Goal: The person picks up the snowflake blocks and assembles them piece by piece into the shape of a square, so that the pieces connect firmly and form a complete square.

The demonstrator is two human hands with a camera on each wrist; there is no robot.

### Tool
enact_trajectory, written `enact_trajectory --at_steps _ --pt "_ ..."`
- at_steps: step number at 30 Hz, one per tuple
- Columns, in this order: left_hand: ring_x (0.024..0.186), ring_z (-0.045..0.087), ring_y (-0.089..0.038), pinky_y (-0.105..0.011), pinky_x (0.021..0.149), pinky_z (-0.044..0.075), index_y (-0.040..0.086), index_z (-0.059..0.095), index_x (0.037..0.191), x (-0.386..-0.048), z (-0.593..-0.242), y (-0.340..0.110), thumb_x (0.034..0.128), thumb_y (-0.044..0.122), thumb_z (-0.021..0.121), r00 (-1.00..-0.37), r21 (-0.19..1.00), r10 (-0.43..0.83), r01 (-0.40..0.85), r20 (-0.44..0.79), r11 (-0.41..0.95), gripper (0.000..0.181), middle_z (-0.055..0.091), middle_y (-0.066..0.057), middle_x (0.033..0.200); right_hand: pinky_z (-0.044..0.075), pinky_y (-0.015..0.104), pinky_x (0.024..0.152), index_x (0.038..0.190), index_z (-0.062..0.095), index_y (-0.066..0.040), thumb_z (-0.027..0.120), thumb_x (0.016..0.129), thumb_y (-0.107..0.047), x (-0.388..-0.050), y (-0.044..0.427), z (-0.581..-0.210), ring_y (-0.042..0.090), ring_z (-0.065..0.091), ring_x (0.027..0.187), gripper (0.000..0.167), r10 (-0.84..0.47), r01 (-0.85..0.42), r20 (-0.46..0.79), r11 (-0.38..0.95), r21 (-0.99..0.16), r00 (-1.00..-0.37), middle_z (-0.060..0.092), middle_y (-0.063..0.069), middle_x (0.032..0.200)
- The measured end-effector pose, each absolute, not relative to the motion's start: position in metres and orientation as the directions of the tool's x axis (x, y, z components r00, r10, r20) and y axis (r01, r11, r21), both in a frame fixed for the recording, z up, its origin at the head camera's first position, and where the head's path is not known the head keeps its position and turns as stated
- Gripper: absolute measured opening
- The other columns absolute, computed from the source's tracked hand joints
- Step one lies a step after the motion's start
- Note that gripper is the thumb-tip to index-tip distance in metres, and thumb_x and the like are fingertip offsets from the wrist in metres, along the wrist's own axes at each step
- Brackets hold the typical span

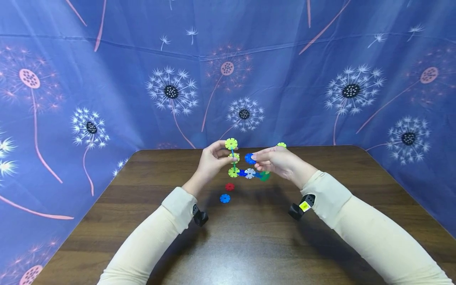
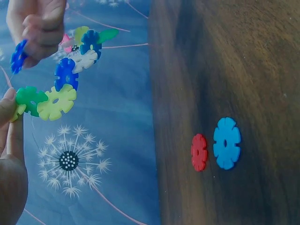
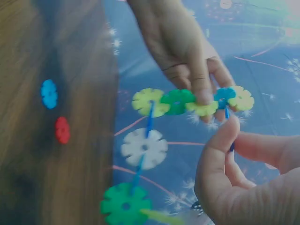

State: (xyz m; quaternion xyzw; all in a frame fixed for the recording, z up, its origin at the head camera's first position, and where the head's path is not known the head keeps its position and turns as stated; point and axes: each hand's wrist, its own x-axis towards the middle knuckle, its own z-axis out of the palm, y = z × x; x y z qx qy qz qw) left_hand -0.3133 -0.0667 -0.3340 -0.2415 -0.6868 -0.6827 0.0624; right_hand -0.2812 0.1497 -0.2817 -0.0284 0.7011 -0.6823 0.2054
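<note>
My left hand (image 1: 211, 161) pinches a yellow snowflake disc (image 3: 202, 109) in a chain of interlocked plastic discs. Upward from the pinch run a light blue disc (image 3: 224, 97) and a yellow end disc (image 1: 231, 143); below it come a green disc (image 3: 176, 102) and another yellow disc (image 1: 233, 172). From there the chain bends right through a dark blue disc (image 2: 66, 74), a white disc (image 1: 249, 173) and a green disc (image 3: 125, 206). Between thumb and fingers, my right hand (image 1: 279, 162) holds a loose dark blue disc (image 1: 249, 158), a small gap right of the upright part.
On the brown wooden table (image 1: 249, 245) lie a red disc (image 1: 229, 186) and a blue disc (image 1: 225, 198), below the raised chain. Another yellow disc (image 1: 281, 145) shows behind the right hand. A blue dandelion-print cloth (image 1: 285, 79) hangs behind the table.
</note>
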Motion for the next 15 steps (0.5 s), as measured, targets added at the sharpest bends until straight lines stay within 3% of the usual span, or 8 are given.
enact_trajectory --at_steps 5,9,15 --pt "0.083 0.067 -0.006 -0.03 0.074 0.058 -0.01 0.059 0.115 -0.311 -0.337 -0.064 0.0787 -0.015 0.069 -0.851 0.897 0.291 0.436 0.438 -0.075 0.038 0.065 -0.029 0.108 0.053 0.018 0.066 0.136 0.043 0.011 0.056 0.096 -0.004 -0.284 0.144 -0.272 0.008 0.061 0.064 0.044 -0.271 0.253 -0.248 0.016 -0.967 -0.93 0.061 0.002 0.078" --pt "0.084 0.068 -0.007 -0.032 0.075 0.059 -0.009 0.059 0.115 -0.31 -0.338 -0.061 0.0798 -0.014 0.069 -0.842 0.896 0.316 0.439 0.438 -0.073 0.037 0.069 -0.019 0.102 0.053 0.018 0.066 0.137 0.043 0.01 0.055 0.096 -0.005 -0.285 0.142 -0.265 0.008 0.06 0.065 0.045 -0.255 0.249 -0.24 -0.004 -0.968 -0.937 0.058 0.003 0.083" --pt "0.085 0.067 -0.009 -0.031 0.075 0.059 -0.007 0.06 0.117 -0.308 -0.338 -0.062 0.0816 -0.012 0.068 -0.843 0.899 0.33 0.437 0.425 -0.041 0.037 0.066 -0.028 0.106 0.053 0.018 0.066 0.134 0.044 0.011 0.057 0.095 -0.005 -0.287 0.14 -0.263 0.008 0.061 0.063 0.044 -0.25 0.249 -0.235 -0.026 -0.968 -0.939 0.06 0.002 0.078"
